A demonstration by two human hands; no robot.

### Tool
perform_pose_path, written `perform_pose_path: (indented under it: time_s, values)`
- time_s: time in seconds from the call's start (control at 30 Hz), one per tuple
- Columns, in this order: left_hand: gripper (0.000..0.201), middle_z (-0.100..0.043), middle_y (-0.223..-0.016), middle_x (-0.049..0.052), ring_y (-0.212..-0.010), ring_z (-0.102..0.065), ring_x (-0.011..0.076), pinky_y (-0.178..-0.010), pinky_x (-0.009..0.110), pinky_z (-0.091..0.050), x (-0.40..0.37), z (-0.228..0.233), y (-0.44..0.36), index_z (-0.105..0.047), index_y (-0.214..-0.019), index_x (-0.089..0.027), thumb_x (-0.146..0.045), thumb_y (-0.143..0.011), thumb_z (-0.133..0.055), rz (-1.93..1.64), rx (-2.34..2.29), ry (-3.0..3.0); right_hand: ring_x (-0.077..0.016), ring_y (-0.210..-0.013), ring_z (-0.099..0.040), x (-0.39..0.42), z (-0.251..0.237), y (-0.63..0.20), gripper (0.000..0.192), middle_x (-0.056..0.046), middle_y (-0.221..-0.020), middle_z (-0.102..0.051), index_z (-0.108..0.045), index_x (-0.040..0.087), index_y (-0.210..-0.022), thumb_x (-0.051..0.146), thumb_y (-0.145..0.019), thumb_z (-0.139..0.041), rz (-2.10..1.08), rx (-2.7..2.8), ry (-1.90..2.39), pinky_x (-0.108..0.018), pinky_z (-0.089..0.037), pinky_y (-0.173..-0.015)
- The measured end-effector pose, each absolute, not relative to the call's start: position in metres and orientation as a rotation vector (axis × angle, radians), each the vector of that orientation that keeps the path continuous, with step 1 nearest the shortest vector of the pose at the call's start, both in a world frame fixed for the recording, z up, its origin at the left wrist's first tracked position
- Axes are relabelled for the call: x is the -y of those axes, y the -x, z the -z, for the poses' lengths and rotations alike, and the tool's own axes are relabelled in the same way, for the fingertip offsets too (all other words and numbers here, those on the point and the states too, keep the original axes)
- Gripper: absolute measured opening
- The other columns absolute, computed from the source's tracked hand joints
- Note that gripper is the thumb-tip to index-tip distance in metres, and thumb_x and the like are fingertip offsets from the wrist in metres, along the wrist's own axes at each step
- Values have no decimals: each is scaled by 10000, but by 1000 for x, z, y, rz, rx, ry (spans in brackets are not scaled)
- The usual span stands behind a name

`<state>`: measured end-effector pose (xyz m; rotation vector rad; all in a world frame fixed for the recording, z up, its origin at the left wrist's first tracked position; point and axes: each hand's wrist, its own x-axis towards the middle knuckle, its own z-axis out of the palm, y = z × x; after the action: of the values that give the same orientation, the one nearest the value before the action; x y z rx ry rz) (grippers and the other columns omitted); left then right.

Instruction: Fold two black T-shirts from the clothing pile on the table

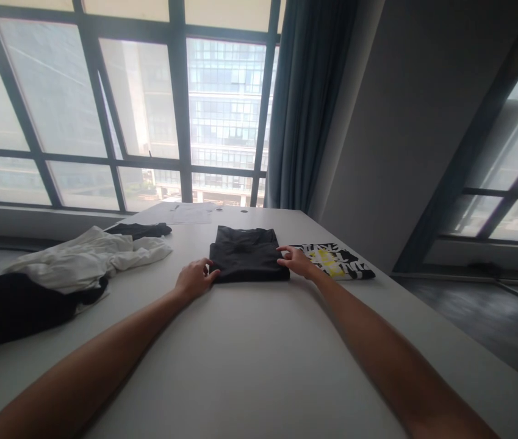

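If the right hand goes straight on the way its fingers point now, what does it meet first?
The right hand points left and already touches the folded dark garment at its right edge, so it would press into that cloth at once. Beyond it lies the left hand.

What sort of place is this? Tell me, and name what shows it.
Likely a high-rise office or workroom: tall dark-framed windows facing a glass tower block, a long white table with clothes on it, and both hands at a folded dark grey shirt.
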<state>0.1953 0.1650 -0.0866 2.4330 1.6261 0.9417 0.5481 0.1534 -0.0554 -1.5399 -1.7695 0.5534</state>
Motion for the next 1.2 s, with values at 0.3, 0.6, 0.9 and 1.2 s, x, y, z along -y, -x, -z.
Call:
perform_pose_path:
  time_s: [0.3, 0.6, 0.9, 1.2]
  values:
    - [396, -684, -755, 10, -587, -563, 144, -615, 274, -446, -176, 92, -189, -690, -1010, -186, -486, -756, -643, -1070, -1242, -2256, -69, -432, -371, -138, 45, -572, 513, 82, -483, -445, -671, 129, -1015, 439, -624, -792, -1251, 1759, 1452, -224, -236, -435]
    - [357, -552, -542, -53, -498, -487, 115, -538, 245, -390, -172, 90, -188, -701, -911, -175, -482, -737, -648, -1035, -1106, -2195, -55, -433, -395, -138, 47, -574, 499, 77, -508, -471, -662, 143, -923, 423, -558, -855, -1311, 1727, 1471, -202, -279, -427]
    - [218, -575, -546, -34, -541, -540, 137, -572, 249, -420, -165, 85, -189, -729, -796, -196, -372, -765, -603, -956, -1302, -2330, -96, -477, -502, -134, 37, -567, 365, 19, -575, -593, -650, 181, -783, 361, -545, -861, -1240, 1897, 1836, -226, -404, -486]
    - [504, -511, -1457, 109, -1368, -420, 274, -1122, 428, -329, -142, 80, -218, -549, -1369, -200, -453, -943, -454, -778, -990, -2869, -291, -1169, -571, -128, 37, -485, 378, -156, -1240, -636, -637, 180, -1203, 387, -893, -574, 155, 2123, 1694, -397, -411, -999]
